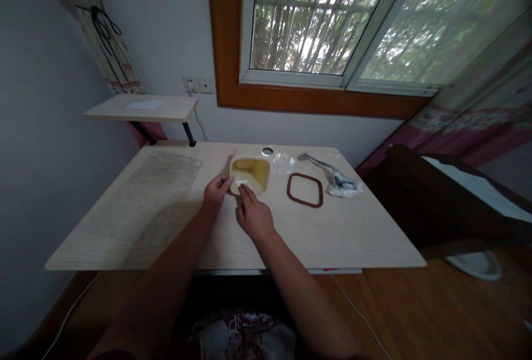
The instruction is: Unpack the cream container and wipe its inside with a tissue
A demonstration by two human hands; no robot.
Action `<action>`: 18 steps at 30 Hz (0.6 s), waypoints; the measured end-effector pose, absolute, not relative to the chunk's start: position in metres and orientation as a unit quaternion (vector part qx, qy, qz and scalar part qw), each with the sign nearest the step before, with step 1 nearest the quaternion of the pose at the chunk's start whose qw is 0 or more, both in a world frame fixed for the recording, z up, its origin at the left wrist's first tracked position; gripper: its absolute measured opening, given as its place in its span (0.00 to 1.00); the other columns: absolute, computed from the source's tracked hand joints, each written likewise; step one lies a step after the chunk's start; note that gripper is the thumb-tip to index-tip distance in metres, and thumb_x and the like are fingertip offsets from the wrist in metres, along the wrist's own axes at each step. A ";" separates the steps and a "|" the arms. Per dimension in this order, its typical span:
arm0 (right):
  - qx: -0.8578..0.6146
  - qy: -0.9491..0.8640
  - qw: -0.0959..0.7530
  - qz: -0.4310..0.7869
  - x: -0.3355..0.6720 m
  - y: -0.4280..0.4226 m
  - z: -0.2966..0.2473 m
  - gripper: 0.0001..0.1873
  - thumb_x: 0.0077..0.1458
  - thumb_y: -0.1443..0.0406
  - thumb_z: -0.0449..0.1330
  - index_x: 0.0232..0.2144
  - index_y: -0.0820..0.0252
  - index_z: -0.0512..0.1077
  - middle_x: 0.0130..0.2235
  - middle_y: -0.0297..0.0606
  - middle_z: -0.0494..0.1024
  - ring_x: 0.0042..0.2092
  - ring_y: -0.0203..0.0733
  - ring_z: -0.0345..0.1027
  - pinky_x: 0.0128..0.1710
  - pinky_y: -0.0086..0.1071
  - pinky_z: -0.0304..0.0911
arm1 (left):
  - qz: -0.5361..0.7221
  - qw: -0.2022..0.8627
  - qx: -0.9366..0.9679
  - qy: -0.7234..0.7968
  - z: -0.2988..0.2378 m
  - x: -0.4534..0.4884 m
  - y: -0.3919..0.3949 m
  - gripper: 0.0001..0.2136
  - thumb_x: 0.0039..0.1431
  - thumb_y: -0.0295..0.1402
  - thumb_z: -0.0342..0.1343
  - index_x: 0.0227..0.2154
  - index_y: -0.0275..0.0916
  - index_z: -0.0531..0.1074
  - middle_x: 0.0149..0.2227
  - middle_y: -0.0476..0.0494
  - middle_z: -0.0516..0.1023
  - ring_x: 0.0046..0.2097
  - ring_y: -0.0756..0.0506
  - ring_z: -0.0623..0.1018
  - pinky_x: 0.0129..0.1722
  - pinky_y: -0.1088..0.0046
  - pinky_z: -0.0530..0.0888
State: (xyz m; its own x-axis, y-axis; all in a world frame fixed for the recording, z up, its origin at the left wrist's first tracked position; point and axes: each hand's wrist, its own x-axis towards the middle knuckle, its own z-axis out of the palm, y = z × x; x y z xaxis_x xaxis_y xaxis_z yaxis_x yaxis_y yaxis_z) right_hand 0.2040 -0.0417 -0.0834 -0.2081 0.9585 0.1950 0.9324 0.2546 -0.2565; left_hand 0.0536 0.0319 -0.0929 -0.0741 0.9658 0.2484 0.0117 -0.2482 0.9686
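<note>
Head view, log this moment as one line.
left hand: at pale yellow container, left side | right hand: fingertips at small white piece inside | brown frame: flat on desk, right of container

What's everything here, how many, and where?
Wood-grain desk: one, pale, centre
Open rounded container: one, cream, mid-desk
Small piece: one, white, under right fingertips
Rounded-square frame: one, reddish-brown, right of container
Plastic-wrapped bundle: one, clear and dark, desk's right
Thin plastic sheet: one, clear, desk's left
Round desk insert: one, silvery, back edge
Black-legged shelf: one, pale, back left
Paper-like slip: one, white, on shelf
Wall outlets: two, white, back wall
Wood-framed window: one, brown, back wall
Floral curtains: two, pale and pink, both sides
Bulky furniture: one, dark brown, right
Cords: three, white, wall, floor
Left hand: one, bare, container's left side
Right hand: one, bare, fingertips at container's front
</note>
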 end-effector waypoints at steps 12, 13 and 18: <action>-0.634 -0.760 0.143 0.017 0.208 -0.041 -0.083 0.35 0.62 0.62 0.50 0.71 0.58 0.54 0.73 0.45 0.52 0.44 0.44 0.78 0.43 0.38 0.74 | 0.579 0.428 0.531 0.447 -0.094 0.054 0.032 0.15 0.55 0.45 0.61 0.25 0.39 0.67 0.23 0.53 0.67 0.28 0.50 0.69 0.30 0.75 0.68; -0.621 -0.770 0.145 0.021 0.206 -0.042 -0.083 0.36 0.62 0.62 0.50 0.71 0.58 0.53 0.73 0.44 0.52 0.44 0.44 0.78 0.44 0.37 0.74 | 0.576 0.430 0.532 0.448 -0.094 0.054 0.033 0.15 0.55 0.45 0.61 0.25 0.39 0.68 0.23 0.53 0.68 0.28 0.50 0.70 0.30 0.75 0.68; -0.586 -0.799 0.137 0.022 0.199 -0.046 -0.082 0.36 0.63 0.62 0.51 0.72 0.51 0.50 0.74 0.41 0.50 0.45 0.43 0.78 0.43 0.36 0.74 | 0.573 0.412 0.543 0.455 -0.094 0.053 0.033 0.14 0.55 0.45 0.61 0.25 0.39 0.69 0.23 0.53 0.68 0.28 0.50 0.70 0.32 0.75 0.69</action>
State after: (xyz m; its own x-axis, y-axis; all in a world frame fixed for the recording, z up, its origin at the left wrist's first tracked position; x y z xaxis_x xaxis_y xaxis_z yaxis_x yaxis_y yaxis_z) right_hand 0.1985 -0.0462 -0.0819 -0.2766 0.9416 0.1923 0.9293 0.3130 -0.1959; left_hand 0.0527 0.0330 -0.0944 -0.0707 0.9664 0.2472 0.0219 -0.2463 0.9690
